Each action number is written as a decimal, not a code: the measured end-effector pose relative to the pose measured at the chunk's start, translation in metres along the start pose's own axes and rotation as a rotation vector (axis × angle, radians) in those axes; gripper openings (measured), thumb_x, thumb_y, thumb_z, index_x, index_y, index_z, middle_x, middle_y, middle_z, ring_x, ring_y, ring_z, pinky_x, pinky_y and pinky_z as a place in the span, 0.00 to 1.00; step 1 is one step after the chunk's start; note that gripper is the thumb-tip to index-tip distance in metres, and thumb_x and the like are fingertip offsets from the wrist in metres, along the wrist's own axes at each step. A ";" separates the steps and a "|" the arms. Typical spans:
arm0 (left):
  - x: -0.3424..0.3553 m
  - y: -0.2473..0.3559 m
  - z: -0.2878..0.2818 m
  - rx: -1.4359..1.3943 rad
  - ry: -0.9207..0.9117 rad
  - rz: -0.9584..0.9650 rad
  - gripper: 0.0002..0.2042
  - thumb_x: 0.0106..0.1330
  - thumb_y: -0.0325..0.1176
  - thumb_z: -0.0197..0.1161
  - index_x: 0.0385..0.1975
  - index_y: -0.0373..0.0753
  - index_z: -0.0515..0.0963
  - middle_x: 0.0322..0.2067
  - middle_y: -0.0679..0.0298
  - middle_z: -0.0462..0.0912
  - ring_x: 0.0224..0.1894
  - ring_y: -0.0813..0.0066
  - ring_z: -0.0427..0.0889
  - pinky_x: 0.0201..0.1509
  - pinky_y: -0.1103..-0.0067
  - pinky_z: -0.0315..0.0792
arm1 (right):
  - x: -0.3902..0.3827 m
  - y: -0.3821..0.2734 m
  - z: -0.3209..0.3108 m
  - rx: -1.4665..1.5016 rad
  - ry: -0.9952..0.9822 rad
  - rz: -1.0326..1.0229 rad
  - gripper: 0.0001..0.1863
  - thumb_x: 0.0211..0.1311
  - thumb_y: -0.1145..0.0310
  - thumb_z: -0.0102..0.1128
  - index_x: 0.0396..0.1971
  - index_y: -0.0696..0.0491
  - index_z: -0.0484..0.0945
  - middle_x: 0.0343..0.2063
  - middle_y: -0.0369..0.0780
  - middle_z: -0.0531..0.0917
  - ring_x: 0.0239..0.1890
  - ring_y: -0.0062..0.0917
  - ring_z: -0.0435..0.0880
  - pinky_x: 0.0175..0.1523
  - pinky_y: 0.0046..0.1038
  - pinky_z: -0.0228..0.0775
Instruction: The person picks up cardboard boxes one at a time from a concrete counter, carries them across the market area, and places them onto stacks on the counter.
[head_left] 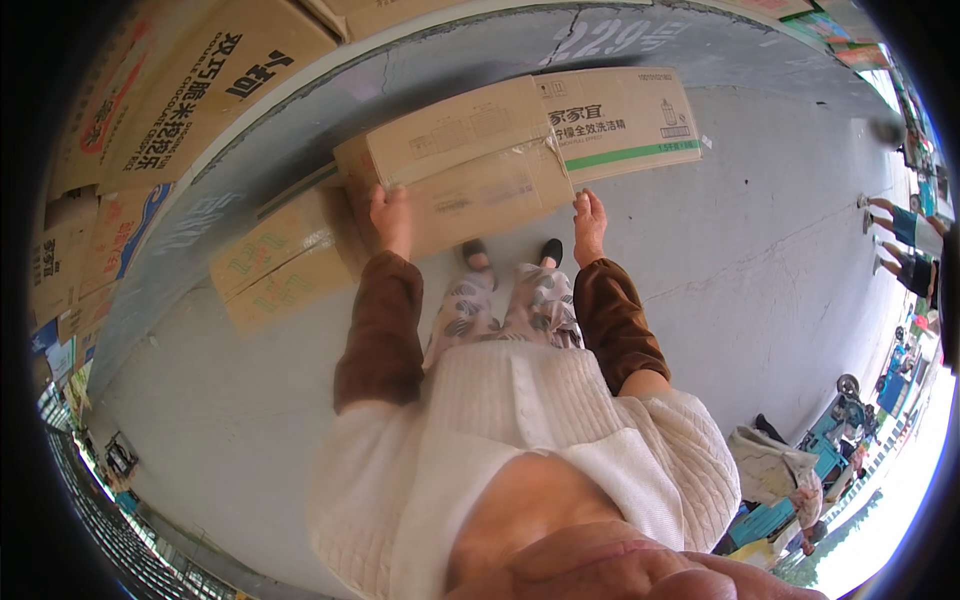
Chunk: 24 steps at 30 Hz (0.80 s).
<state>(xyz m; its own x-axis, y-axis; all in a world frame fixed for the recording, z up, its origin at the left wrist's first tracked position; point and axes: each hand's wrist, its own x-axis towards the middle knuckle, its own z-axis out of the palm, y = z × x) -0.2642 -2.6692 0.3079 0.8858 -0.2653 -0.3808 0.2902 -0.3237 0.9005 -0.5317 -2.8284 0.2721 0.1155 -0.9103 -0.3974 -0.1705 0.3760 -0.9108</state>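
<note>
A brown taped cardboard box (470, 185) is between my two hands, in front of my feet. My left hand (393, 222), slightly blurred, grips its left near edge with the fingers closed. At its right near corner my right hand (590, 225) is closed against the cardboard, fingers pointing up; part of the grip is hidden. Behind and to the right sits a box with a green stripe (630, 150). A further tan box with green print (280, 265) lies to the left, partly overlapped by the held one.
A low grey wall (430, 60) curves along the far side behind the boxes. Large stacked cartons (190, 90) fill the upper left. Grey concrete floor (720, 260) surrounds my feet. Two people (905, 235) are at the far right, with blue carts (825, 440) lower down.
</note>
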 end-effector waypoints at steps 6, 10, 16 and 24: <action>0.009 0.027 0.015 0.434 0.144 0.529 0.25 0.46 0.29 0.61 0.47 0.31 0.67 0.45 0.49 0.71 0.49 0.55 0.68 0.53 0.70 0.60 | -0.047 0.029 -0.020 0.075 -0.161 0.338 0.28 0.58 0.59 0.48 0.56 0.54 0.56 0.54 0.42 0.65 0.46 0.30 0.73 0.50 0.32 0.62; 0.045 0.069 0.071 0.648 -0.084 0.942 0.29 0.48 0.39 0.61 0.49 0.31 0.65 0.48 0.50 0.68 0.53 0.54 0.64 0.57 0.68 0.56 | -0.036 0.018 -0.008 0.106 -0.170 0.099 0.33 0.54 0.65 0.52 0.59 0.54 0.50 0.58 0.42 0.57 0.47 0.30 0.72 0.51 0.33 0.62; 0.080 0.083 0.133 1.116 -0.264 0.742 0.39 0.49 0.63 0.48 0.52 0.35 0.63 0.49 0.49 0.68 0.54 0.53 0.63 0.57 0.67 0.55 | -0.018 0.040 -0.002 0.312 -0.167 0.455 0.34 0.48 0.70 0.53 0.58 0.53 0.54 0.53 0.43 0.63 0.46 0.30 0.71 0.46 0.31 0.66; 0.067 0.062 0.141 1.024 -0.302 0.752 0.26 0.50 0.56 0.57 0.38 0.37 0.76 0.35 0.54 0.78 0.40 0.59 0.76 0.44 0.73 0.67 | 0.003 0.138 0.054 0.524 -0.227 0.639 0.29 0.48 0.76 0.52 0.54 0.55 0.59 0.36 0.37 0.72 0.29 0.24 0.72 0.31 0.26 0.67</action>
<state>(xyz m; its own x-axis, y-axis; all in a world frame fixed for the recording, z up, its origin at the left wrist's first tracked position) -0.2379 -2.8352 0.3088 0.5543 -0.8322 -0.0093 -0.7624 -0.5122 0.3955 -0.5021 -2.7693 0.1389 0.3540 -0.4607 -0.8139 0.1982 0.8874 -0.4161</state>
